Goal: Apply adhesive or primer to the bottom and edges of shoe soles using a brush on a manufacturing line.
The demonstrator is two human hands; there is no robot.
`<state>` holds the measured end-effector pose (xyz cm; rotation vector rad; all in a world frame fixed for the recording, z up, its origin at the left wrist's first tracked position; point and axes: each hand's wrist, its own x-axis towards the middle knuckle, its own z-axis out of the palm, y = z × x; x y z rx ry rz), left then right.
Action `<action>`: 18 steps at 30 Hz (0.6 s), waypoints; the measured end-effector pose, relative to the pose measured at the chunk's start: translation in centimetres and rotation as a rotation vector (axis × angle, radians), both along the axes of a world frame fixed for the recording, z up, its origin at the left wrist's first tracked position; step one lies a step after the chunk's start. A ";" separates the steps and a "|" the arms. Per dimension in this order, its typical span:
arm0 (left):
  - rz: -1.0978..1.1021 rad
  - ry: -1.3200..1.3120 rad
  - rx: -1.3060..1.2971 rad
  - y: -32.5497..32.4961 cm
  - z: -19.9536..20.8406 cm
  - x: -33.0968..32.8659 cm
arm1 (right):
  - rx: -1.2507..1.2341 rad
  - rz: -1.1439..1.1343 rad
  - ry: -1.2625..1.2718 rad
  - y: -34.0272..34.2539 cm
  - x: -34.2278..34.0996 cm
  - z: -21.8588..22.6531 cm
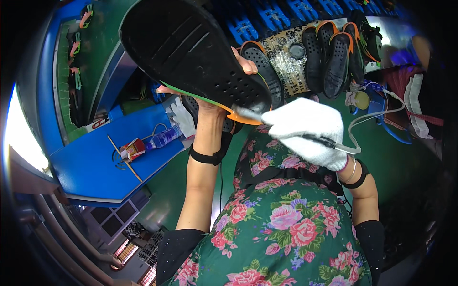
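My bare left hand (211, 108) is closed around a large black shoe sole (191, 52), held up with its holed, ribbed face showing. A green and orange strip (248, 118) runs along the sole's near edge. My right hand (310, 126), in a white knitted glove, grips a slim pen-like tool (250, 114) with a grey tip. That tip is at the orange part of the edge; whether it touches, I cannot tell. From behind the gloved hand a grey cord (350, 136) loops off to the right. Part of another black sole (190, 106) shows behind my left wrist.
Several black soles with orange rims (338, 64) stand at the back right, beside a taped cardboard surface (288, 59). A blue table (90, 167) at left bears a plastic bottle (164, 137) and a small red box (136, 148). Shoe parts lie on a green conveyor belt (102, 43).
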<state>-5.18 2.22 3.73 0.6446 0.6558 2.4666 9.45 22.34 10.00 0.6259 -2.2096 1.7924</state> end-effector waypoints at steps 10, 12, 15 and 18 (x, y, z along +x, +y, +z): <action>-0.031 0.057 -0.125 -0.6 -0.8 -0.1 | -0.064 -0.034 0.045 -2.4 0.5 0.9; -0.025 0.012 -0.118 -0.2 -0.4 0.3 | -0.092 -0.043 -0.015 -1.8 0.4 1.0; -0.017 -0.041 -0.097 -0.1 -0.4 0.3 | -0.102 -0.093 -0.038 -0.7 0.6 0.0; -0.001 -0.136 -0.072 0.0 -0.5 0.6 | -0.020 -0.165 -0.038 -0.8 1.3 -0.9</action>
